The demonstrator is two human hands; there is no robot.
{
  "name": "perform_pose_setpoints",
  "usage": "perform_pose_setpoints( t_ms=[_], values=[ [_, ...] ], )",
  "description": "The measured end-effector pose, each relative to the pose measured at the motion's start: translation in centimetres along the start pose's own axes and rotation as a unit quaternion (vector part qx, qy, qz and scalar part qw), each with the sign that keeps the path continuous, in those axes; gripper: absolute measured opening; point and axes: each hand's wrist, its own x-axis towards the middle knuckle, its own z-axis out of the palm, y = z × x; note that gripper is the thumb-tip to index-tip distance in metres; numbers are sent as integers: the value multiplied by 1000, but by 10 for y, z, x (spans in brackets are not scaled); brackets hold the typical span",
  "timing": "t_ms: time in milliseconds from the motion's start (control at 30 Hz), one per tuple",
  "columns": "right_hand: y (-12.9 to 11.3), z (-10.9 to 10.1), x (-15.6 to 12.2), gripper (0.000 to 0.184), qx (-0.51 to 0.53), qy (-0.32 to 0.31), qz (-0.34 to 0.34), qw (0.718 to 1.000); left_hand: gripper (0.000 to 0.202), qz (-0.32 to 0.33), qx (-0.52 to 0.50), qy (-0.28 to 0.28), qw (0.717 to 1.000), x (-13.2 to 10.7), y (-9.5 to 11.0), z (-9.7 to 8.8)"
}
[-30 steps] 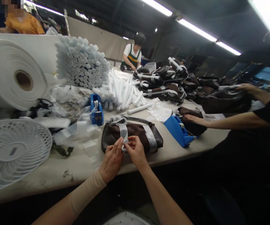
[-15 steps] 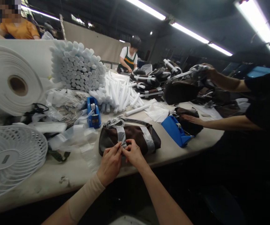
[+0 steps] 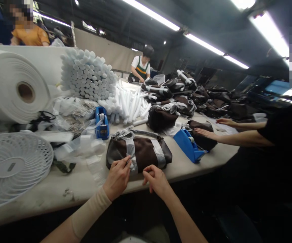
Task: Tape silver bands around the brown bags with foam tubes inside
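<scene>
A dark brown handbag (image 3: 146, 153) lies on the table in front of me, two shiny translucent strips wrapped around its body. Clear plastic film (image 3: 124, 134) covers its handle. My left hand (image 3: 116, 177), with a beige sleeve at the wrist, has its thumb and forefinger closed at the left strip (image 3: 131, 148), low on the bag's front. Just right of that strip, by the bag's lower front edge, my right hand (image 3: 158, 180) is apart from the bag. Its fingers are loosely curled and nothing shows in them.
Blue tape dispensers stand left (image 3: 102, 123) and right (image 3: 188, 145) of the bag. Beyond are white foam rods (image 3: 129, 104), wrapped bags (image 3: 161, 118) and a white roll (image 3: 11, 84). A fan (image 3: 11, 165) sits left. A co-worker's hands (image 3: 206, 134) are at right.
My right hand has left the strip and moved right and down; my left hand stays there. The co-worker has put down a dark bag behind the right dispenser and drawn back the raised arm.
</scene>
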Motion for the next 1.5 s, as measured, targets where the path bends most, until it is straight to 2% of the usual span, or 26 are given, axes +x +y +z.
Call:
perform_pose_setpoints(
  t_ms=[67, 133, 167, 267, 333, 367, 433, 500, 567, 667, 733, 800, 867, 933, 1000, 1067, 1167, 1267, 1333, 1400, 1433, 1500],
  values=[
    [-4, 2, -7, 26, -117, 38, -111, 986, 38, 0, -2, 1, 1000, 0, 0, -1],
    [-11, 11, -9, 45, -229, 48, -185, 954, 38, -2, -1, -1, 1000, 0, 1, -2],
    [-12, 16, -9, 56, -289, 30, -194, 937, 38, -3, 0, -3, 1000, 0, 1, -3],
    [-5, 32, -10, 78, -454, -74, -162, 873, 39, -9, 3, -11, 1000, 0, 3, -6],
    [8, 34, -16, 81, -499, -131, -159, 842, 40, -11, 5, -18, 1000, 1, 4, -6],
    [14, 32, -20, 81, -499, -148, -164, 838, 41, -14, 5, -22, 1000, 1, 5, -6],
    [22, 22, -30, 70, -463, -166, -179, 852, 42, -21, 1, -29, 999, 0, 6, -6],
    [21, 9, -39, 46, -380, -168, -202, 887, 44, -28, -11, -39, 999, 0, 7, -9],
    [14, -5, -43, 27, -270, -136, -235, 924, 46, -38, -40, -52, 997, 0, 5, -14],
    [2, -31, -36, 27, -157, -43, -266, 950, 50, -82, -101, -54, 990, 5, 2, -26],
    [-1, -51, -22, 30, -124, 24, -269, 955, 53, -119, -109, -22, 987, 16, 3, -33],
    [-2, -72, -3, 35, -117, 99, -271, 950, 55, -127, -63, 16, 990, 33, 10, -36],
    [-1, -86, 21, 46, -141, 167, -301, 928, 63, -99, 11, 23, 995, 52, 21, -32],
    [2, -90, 50, 62, -194, 203, -352, 893, 79, -56, 65, -3, 996, 70, 30, -20],
    [9, -85, 79, 80, -259, 209, -394, 857, 98, -25, 86, -42, 995, 81, 31, -4],
    [23, -74, 107, 91, -321, 196, -405, 833, 104, -29, 94, -79, 992, 84, 27, 12],
    [52, -59, 136, 95, -387, 147, -375, 830, 104, -49, 102, -109, 988, 78, 19, 29],
    [65, -53, 142, 92, -391, 99, -325, 856, 103, -51, 100, -101, 989, 73, 17, 36],
    [59, -58, 137, 91, -338, 63, -292, 892, 101, -51, 81, -92, 991, 76, 17, 33],
    [48, -73, 132, 88, -218, 33, -258, 941, 92, -62, 37, -75, 995, 79, 12, 23],
    [44, -83, 129, 85, -139, 39, -247, 958, 84, -74, 7, -59, 995, 80, 8, 15],
    [45, -106, 123, 78, 16, 107, -237, 966, 66, -156, -123, 31, 980, 76, -5, -5]
  ],
)
